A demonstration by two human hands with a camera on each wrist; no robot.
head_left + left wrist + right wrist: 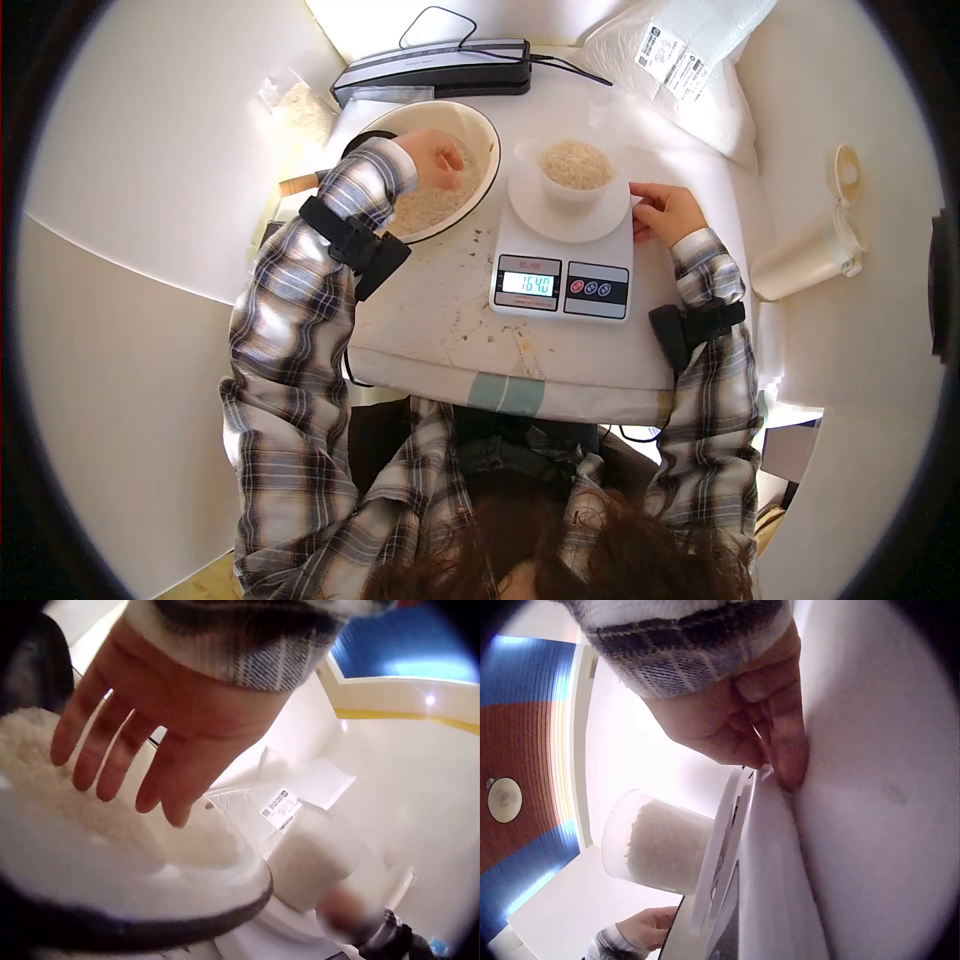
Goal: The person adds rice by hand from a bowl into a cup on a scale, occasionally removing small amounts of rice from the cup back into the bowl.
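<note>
Scale (512, 248): lit display (529, 285) on its front reads 1640 in digits; cannot tell whether a decimal point sits before the last digit. Small red print above the display: illegible. Button panel (598, 290), right of the display on the same scale: marks on the round buttons too small to read. White bag (728, 112), beyond the scale and to its right: printed label (676, 62) with dark blocks and lines of text, none legible, in head or left wrist view.
</note>
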